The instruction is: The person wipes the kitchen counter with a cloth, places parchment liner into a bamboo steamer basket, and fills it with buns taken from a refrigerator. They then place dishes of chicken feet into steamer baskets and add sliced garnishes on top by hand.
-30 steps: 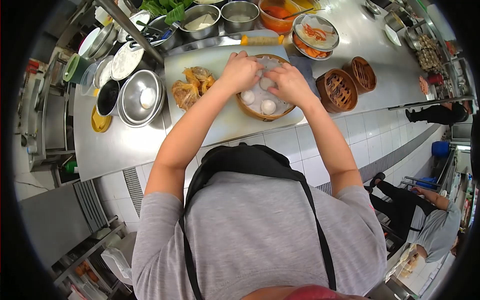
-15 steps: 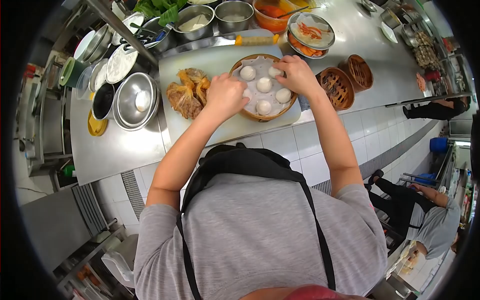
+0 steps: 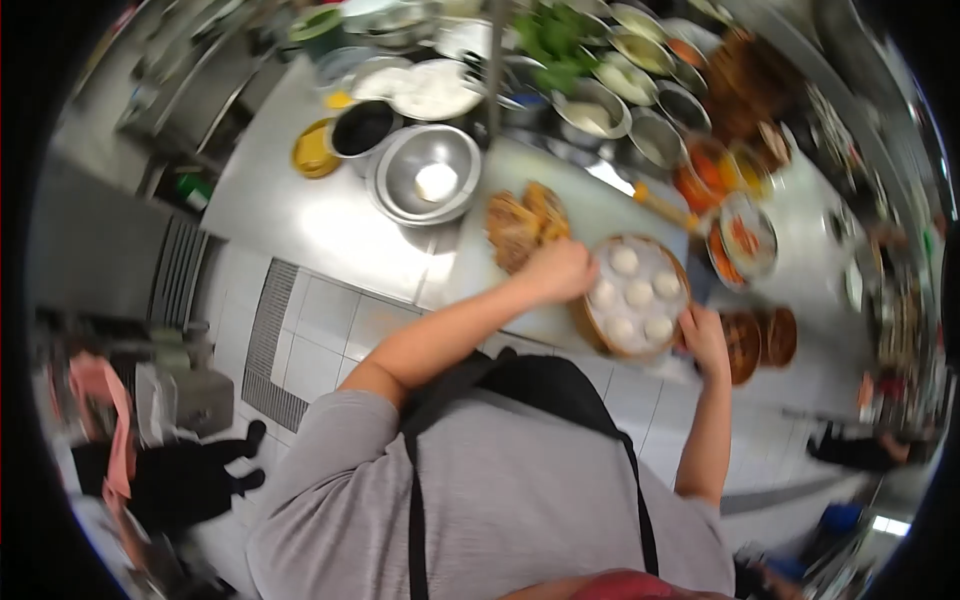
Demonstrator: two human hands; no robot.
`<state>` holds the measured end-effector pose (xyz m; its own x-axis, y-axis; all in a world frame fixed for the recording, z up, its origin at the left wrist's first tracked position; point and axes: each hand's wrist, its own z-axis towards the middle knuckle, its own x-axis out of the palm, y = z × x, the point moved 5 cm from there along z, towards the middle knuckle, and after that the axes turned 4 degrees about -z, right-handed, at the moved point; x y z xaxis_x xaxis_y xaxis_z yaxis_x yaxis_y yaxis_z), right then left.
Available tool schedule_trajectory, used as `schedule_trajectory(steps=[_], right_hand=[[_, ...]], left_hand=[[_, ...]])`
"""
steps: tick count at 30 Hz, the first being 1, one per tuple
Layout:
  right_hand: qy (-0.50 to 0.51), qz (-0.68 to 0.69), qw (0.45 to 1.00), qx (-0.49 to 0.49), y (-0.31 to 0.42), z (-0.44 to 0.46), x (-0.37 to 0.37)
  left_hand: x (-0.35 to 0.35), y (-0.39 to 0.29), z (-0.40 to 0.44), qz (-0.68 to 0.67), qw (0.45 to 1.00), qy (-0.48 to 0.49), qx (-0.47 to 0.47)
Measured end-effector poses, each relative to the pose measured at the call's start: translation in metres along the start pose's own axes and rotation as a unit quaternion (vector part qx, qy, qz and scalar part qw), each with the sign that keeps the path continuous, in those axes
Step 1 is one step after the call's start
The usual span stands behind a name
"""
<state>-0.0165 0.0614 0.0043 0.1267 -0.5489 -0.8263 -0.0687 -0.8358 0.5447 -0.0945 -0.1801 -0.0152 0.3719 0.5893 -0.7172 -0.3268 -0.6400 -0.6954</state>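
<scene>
A round bamboo steamer (image 3: 610,345) lined with pale paper is between my two hands. Several white buns (image 3: 638,293) sit on the liner, spaced apart. My left hand (image 3: 560,271) is closed on the steamer's left rim. On the opposite side, my right hand (image 3: 705,340) grips the lower right rim, its fingers partly hidden. Under or beside the steamer lies the white cutting board (image 3: 475,265); blur hides whether the steamer still rests on it. Brown-orange lumps (image 3: 527,223), of a kind I cannot make out, lie just beyond my left hand.
A cleaver with a yellow handle (image 3: 665,207) lies across the back of the board. Nested metal bowls (image 3: 425,175) stand left. Small bamboo steamers (image 3: 742,348) are at right, near a bowl of orange-red strips (image 3: 742,240). A person in black (image 3: 165,480) stands behind left.
The view has swung round. My right hand has gone from a bun at the far side to the steamer's right rim. My left hand has moved onto the left rim.
</scene>
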Motion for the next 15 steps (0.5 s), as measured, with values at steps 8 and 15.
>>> schedule_trajectory(steps=[8, 15], right_hand=[[0.043, 0.035, 0.998, 0.016, 0.137, -0.001, 0.006], [0.070, 0.082, 0.989, -0.104, 0.276, 0.054, 0.084]], left_hand=[[-0.110, 0.028, -0.074, -0.019, 0.994, -0.097, 0.042], [-0.235, 0.112, -0.169, 0.006, 0.989, -0.145, -0.037]])
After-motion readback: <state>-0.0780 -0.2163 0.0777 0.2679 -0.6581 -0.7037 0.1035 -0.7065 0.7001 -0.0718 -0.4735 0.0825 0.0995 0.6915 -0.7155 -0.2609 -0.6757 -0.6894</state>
